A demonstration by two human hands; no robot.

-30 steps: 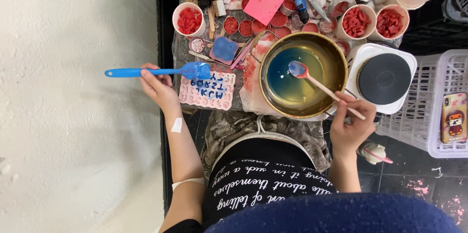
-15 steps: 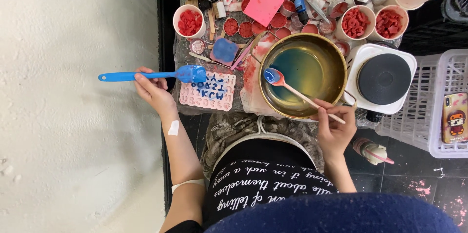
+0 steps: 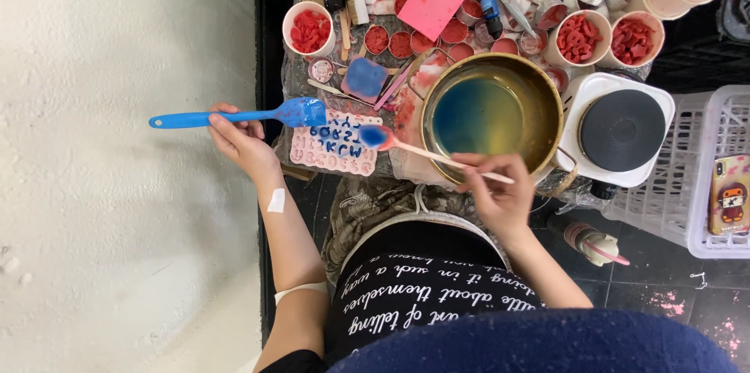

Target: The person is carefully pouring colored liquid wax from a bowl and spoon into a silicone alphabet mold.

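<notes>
My left hand grips the handle of a blue silicone spatula, whose blade hovers at the upper left edge of a pink letter mould. My right hand holds a wooden-handled spoon; its bowl, filled with blue liquid, sits over the mould's right side. Just to the right stands a brass pot with blue and yellowish liquid in it. Several mould cavities show blue filling.
A white hot plate stands right of the pot. Cups of red pieces, small red-filled tins, a pink block and scissors crowd the far side. A white basket holding a phone is at far right. A white wall lies left.
My right hand has carried the spoon leftward out of the pot to above the letter mould. The left hand and spatula have shifted only slightly.
</notes>
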